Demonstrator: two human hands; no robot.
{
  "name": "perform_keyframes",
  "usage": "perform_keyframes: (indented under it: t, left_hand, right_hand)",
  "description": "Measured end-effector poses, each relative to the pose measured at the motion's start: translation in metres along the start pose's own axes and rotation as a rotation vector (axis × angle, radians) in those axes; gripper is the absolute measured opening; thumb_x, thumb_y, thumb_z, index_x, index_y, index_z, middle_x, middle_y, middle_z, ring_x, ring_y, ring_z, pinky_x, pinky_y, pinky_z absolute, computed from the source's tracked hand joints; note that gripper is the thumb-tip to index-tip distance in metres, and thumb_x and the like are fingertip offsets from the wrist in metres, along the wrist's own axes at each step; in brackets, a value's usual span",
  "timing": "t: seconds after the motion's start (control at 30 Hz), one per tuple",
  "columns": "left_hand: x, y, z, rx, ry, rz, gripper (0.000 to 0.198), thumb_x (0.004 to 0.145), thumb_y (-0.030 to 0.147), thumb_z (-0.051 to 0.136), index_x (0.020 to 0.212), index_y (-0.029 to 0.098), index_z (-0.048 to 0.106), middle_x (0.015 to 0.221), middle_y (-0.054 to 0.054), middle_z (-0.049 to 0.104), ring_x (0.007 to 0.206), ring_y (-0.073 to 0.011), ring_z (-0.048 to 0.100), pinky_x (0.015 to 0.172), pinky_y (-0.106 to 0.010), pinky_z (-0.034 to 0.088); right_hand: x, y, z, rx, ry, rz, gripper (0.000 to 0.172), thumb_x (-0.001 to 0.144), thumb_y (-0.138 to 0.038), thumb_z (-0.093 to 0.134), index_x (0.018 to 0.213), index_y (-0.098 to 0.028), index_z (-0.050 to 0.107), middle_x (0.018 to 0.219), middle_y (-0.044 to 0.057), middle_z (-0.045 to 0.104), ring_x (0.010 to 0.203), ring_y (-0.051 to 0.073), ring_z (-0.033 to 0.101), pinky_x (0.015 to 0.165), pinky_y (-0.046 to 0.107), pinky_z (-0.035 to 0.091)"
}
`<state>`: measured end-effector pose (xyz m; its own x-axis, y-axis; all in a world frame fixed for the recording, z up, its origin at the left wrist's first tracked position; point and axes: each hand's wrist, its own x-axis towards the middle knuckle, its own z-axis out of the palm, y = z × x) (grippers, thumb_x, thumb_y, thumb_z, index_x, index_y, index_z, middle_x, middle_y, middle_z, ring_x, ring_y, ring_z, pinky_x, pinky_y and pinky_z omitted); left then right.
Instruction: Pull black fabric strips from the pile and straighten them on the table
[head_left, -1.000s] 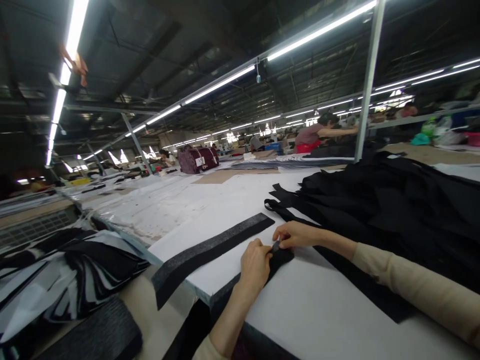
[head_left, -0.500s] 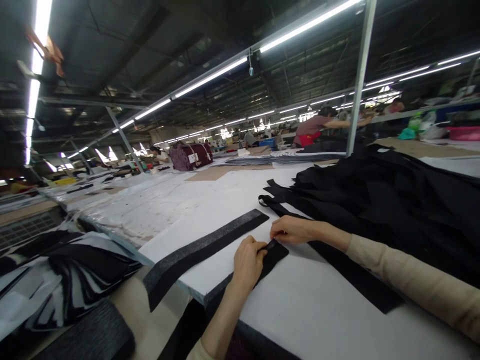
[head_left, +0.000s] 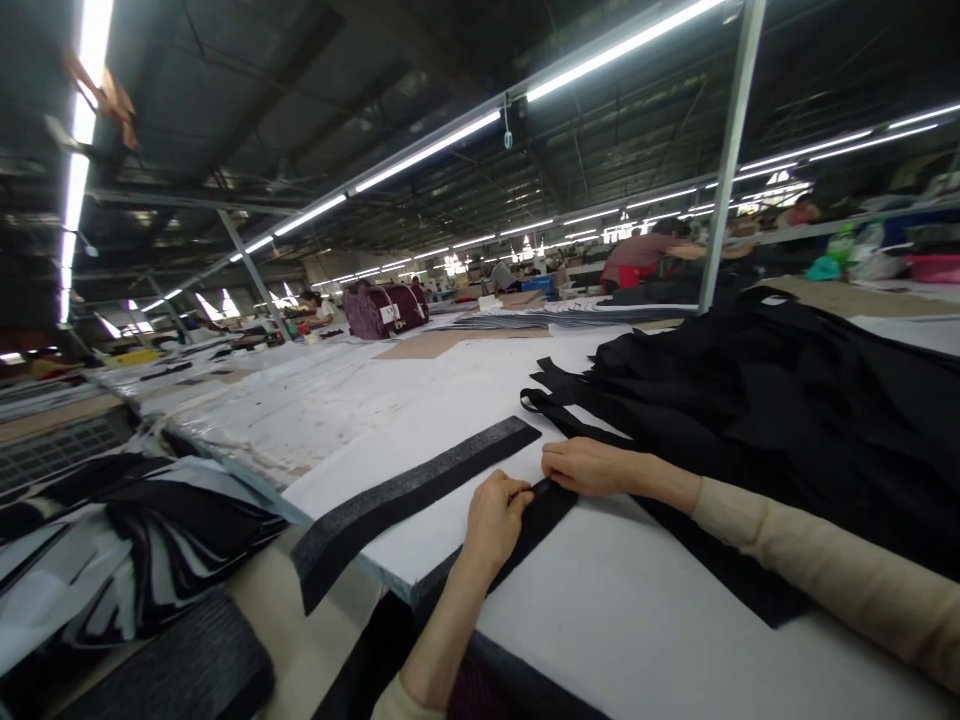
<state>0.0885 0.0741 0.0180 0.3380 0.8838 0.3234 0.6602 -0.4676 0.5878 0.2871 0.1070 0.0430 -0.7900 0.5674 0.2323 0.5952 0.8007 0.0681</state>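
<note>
Under both hands a black fabric strip (head_left: 541, 522) lies at a slant on the white table (head_left: 645, 600), its near end reaching the table edge. My left hand (head_left: 495, 518) pinches the strip's upper edge between thumb and fingers. Close by on the right, my right hand (head_left: 589, 466) has its fingers closed on the strip's far end; the fingertips are partly hidden. Beyond my left hand lies another strip (head_left: 420, 490), half grey and half black, with its near end hanging over the edge. More black strips (head_left: 735, 560) lie under my right forearm.
A large heap of black fabric strips (head_left: 787, 390) covers the right side of the table. Black and white fabric layers (head_left: 142, 540) hang at the left. Farther back stand a maroon bundle (head_left: 386, 310) and a metal post (head_left: 731, 160). A person (head_left: 641, 258) bends over a table behind.
My right hand has turned slightly and its fingers have closed down onto the strip's far end. My left hand keeps its pinch in nearly the same place. The view has shifted slightly.
</note>
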Motion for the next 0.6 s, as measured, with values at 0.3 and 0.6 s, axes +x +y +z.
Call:
perform_keyframes:
  t: [0.3,0.6]
  left_hand:
    - [-0.004,-0.005,-0.001,0.020,-0.010,0.044,0.034,0.076,0.005,0.050,0.097,0.023,0.069,0.079,-0.001,0.055,0.079,-0.0147,0.053,0.073,-0.025,0.042]
    - [-0.010,0.002,-0.004,0.352,-0.095,0.224,0.038,0.087,0.008,0.034,0.096,0.024,0.068,0.084,-0.004,0.053,0.083,-0.0171,0.046,0.073,-0.026,0.040]
  right_hand:
    - [-0.010,0.006,0.014,-0.129,0.057,-0.096,0.019,0.088,-0.009,0.037,0.080,-0.016,0.052,0.077,0.002,0.051,0.071,0.013,0.046,0.057,0.024,0.033]
    - [-0.010,-0.006,0.007,-0.315,0.002,-0.216,0.023,0.090,-0.009,0.038,0.081,-0.015,0.057,0.081,0.005,0.056,0.074,0.016,0.044,0.059,0.027,0.034]
